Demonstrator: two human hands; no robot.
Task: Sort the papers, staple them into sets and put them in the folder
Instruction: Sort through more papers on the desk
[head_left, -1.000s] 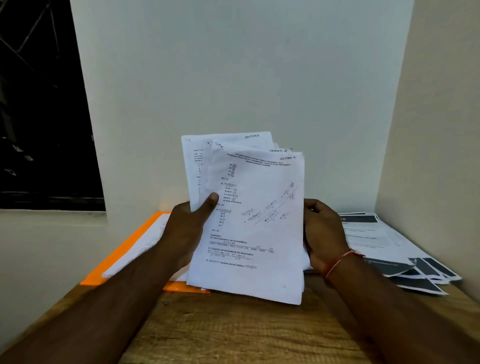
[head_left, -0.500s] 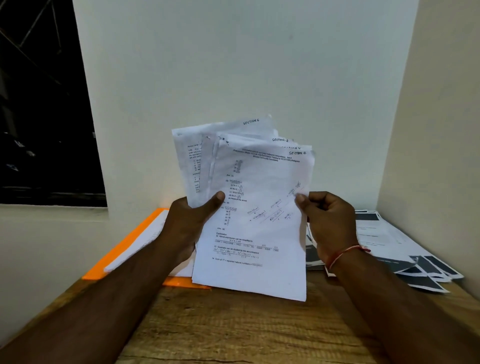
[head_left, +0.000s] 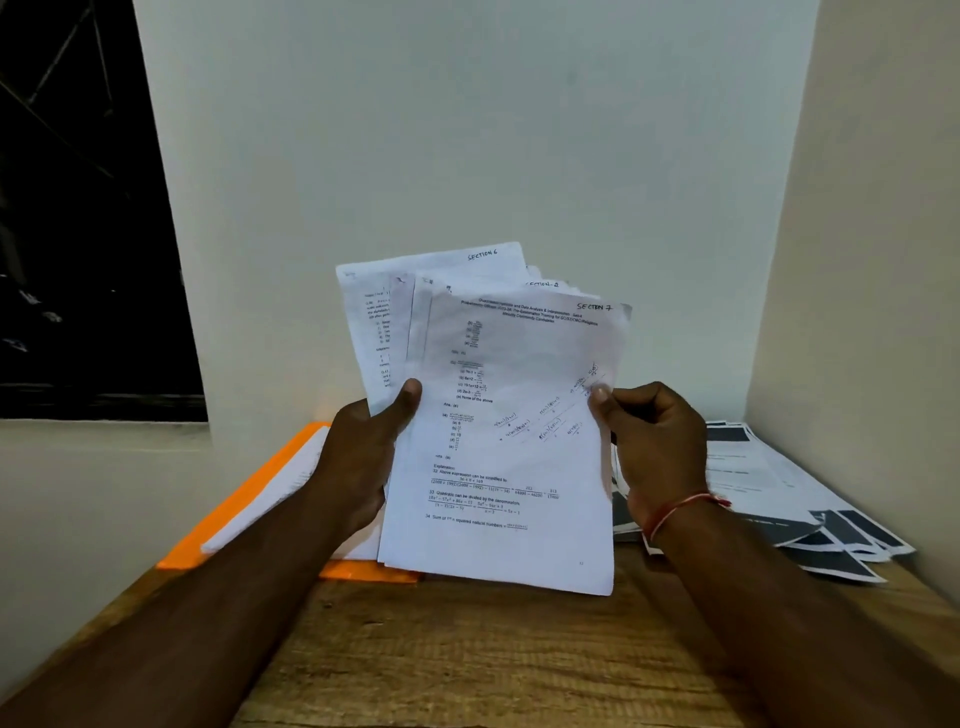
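While the left hand (head_left: 363, 457) clamps its grip on a fan of papers (head_left: 498, 364) upright above the surface (head_left: 467, 649), the right hand (head_left: 654, 447) pinches the front sheet (head_left: 519, 519) at its edge. Sorting looks underway, stapling and filing not yet done; orange folder (head_left: 249, 499) lies at left.

The fanned papers (head_left: 511, 447) hide much of the orange folder (head_left: 363, 572) behind

Two hands: one left hand (head_left: 363, 457), one right hand (head_left: 654, 447). One thread bracelet (head_left: 680, 506). One fan of printed sheets (head_left: 509, 441): at least four top edges can be told apart, and overlap hides the full count. One orange folder (head_left: 249, 509). One white stack (head_left: 280, 488). One spread of dark-banded sheets (head_left: 769, 483), at least four corners showing. One wooden surface (head_left: 467, 660).
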